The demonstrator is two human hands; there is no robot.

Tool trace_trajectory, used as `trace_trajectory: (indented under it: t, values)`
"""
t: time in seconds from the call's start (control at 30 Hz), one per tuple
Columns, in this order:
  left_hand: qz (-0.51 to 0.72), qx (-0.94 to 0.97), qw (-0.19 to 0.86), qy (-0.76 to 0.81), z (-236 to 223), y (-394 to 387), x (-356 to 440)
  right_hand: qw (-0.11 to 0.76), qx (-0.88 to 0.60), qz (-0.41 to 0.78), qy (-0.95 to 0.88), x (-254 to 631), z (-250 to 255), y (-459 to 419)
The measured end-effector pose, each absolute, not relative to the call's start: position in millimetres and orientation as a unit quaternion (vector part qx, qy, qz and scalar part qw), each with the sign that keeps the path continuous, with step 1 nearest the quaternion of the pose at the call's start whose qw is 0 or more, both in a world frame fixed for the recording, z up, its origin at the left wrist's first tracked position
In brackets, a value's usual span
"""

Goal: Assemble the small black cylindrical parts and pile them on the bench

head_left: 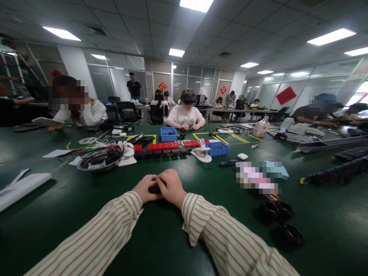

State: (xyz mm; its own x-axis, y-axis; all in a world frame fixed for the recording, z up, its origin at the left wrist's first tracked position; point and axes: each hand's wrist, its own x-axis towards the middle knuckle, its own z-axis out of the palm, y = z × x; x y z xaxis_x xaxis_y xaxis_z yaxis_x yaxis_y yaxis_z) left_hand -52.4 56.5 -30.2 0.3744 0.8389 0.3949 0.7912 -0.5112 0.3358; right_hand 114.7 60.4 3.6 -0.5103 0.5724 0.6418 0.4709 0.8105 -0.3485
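Observation:
My left hand (148, 188) and my right hand (172, 188) meet low over the green table in front of me. Between them sits a small dark object (155, 189), mostly covered by my fingers, so its kind is unclear. My left fingers curl round its side, the thumb below it. From above, my right hand closes over it, fingertips against the left hand. On the table to the right lie black ring-shaped parts (289, 234).
Beyond my hands runs a row of red and black modules (163, 147) with blue bins (217, 148) and a white stand (201, 152). A metal bowl (99, 165) holds dark items. Across the table (115, 222) sits a person (186, 115); others work at both sides.

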Motion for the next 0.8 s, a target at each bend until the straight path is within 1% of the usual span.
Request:
trace_trajectory:
  t: [0.17, 0.3, 0.4, 0.53, 0.8]
  values:
    - [0.265, 0.830, 0.045, 0.489, -29, 57, -52, 0.414, -0.284, 0.069, -0.862, 114, 7, 57]
    - [0.264, 0.818, 0.034, 0.509, -24, 54, -48, 0.449, -0.329, 0.077, -0.827, 115, 7, 57]
    - [0.267, 0.809, 0.027, 0.522, -22, 51, -45, 0.454, -0.358, 0.075, -0.813, 116, 6, 58]
    - [0.268, 0.810, 0.043, 0.521, -24, 50, -42, 0.435, -0.364, 0.077, -0.820, 114, 6, 55]
    - [0.277, 0.817, 0.085, 0.498, -31, 55, -47, 0.393, -0.314, 0.074, -0.861, 113, 7, 54]
